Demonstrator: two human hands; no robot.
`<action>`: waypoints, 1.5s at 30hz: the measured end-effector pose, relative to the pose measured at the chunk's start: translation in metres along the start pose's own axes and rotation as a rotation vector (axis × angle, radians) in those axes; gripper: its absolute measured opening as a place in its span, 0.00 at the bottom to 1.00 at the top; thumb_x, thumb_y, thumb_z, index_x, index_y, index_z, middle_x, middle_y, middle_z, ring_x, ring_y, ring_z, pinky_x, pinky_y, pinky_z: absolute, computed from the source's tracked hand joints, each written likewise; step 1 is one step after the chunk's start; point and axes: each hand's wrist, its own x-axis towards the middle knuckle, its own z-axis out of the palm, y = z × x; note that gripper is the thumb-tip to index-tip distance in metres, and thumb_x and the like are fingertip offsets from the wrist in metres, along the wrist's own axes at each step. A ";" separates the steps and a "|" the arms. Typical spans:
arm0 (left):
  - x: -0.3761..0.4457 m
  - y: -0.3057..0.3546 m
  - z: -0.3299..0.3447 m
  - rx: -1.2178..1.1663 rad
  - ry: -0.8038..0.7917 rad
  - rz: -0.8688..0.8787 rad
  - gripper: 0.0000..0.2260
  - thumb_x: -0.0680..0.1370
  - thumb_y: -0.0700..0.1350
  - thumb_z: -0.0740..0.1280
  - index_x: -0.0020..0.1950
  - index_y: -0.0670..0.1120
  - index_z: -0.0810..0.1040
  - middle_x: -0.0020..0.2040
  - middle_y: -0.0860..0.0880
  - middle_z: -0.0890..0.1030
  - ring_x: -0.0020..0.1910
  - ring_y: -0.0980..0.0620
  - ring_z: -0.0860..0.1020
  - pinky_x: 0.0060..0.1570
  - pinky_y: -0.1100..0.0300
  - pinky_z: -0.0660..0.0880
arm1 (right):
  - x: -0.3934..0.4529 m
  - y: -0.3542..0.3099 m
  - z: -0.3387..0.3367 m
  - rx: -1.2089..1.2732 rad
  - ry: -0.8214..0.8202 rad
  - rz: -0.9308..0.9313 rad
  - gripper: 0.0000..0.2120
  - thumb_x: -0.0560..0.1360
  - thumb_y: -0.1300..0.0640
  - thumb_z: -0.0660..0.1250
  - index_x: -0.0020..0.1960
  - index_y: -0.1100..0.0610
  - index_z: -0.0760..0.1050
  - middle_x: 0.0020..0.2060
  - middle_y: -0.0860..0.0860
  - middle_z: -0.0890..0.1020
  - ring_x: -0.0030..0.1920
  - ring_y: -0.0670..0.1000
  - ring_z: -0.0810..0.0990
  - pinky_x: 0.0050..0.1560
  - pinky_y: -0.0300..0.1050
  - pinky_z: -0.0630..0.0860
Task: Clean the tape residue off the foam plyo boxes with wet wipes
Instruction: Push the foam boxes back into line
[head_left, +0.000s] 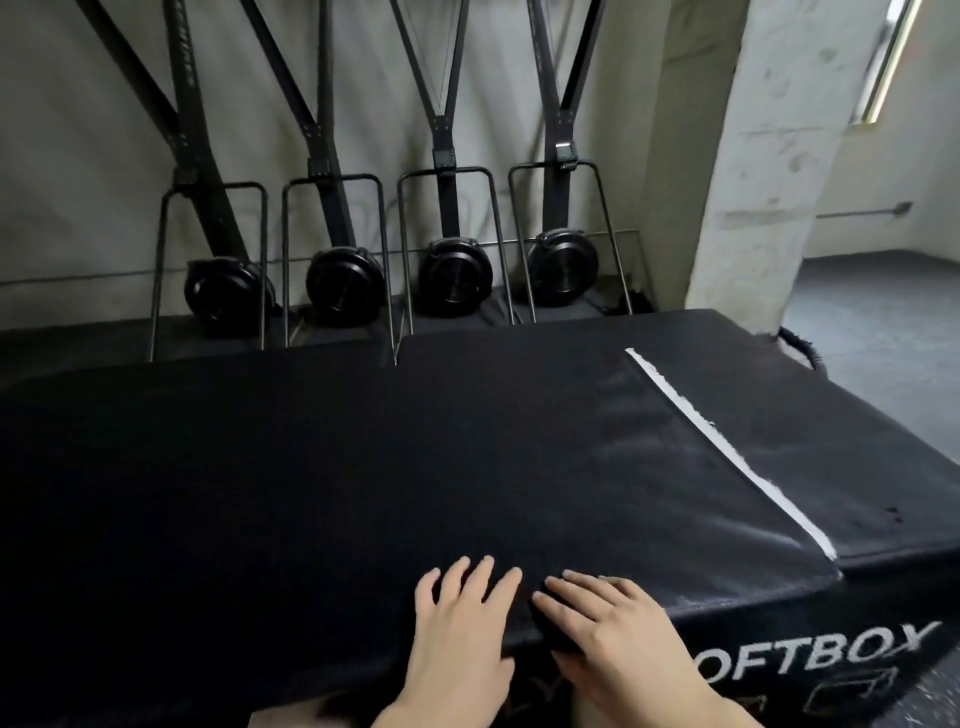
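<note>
Black foam box (363, 467) under both flat hands; tape strip (727, 447) right, apart.

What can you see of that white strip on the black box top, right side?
The white strip is a thin, ragged-edged line, like tape or its residue. It runs diagonally along the seam on the right part of the black foam box, from the far side to the near edge, where it ends at the corner fold. It lies flat. Nothing touches it: the left hand and right hand rest flat well left of it.
</note>
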 end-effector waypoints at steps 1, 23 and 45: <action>-0.001 0.000 -0.002 -0.002 0.005 0.009 0.36 0.79 0.51 0.65 0.81 0.58 0.47 0.82 0.52 0.50 0.80 0.49 0.45 0.76 0.45 0.40 | -0.002 0.001 -0.001 0.008 0.014 -0.004 0.31 0.53 0.41 0.82 0.56 0.44 0.85 0.55 0.43 0.86 0.54 0.45 0.85 0.50 0.42 0.82; 0.003 0.004 -0.039 -0.098 0.155 0.059 0.33 0.81 0.52 0.59 0.81 0.59 0.44 0.81 0.59 0.50 0.79 0.58 0.46 0.77 0.58 0.45 | -0.023 0.059 -0.052 -0.102 0.225 0.174 0.31 0.57 0.58 0.79 0.61 0.51 0.83 0.58 0.44 0.84 0.59 0.49 0.84 0.62 0.48 0.67; 0.002 -0.056 -0.160 -0.053 0.559 -0.145 0.18 0.73 0.49 0.73 0.61 0.64 0.80 0.51 0.59 0.85 0.52 0.50 0.82 0.49 0.58 0.74 | 0.058 -0.001 -0.155 -0.189 0.425 0.093 0.30 0.68 0.43 0.78 0.67 0.53 0.78 0.62 0.47 0.82 0.63 0.51 0.80 0.68 0.55 0.70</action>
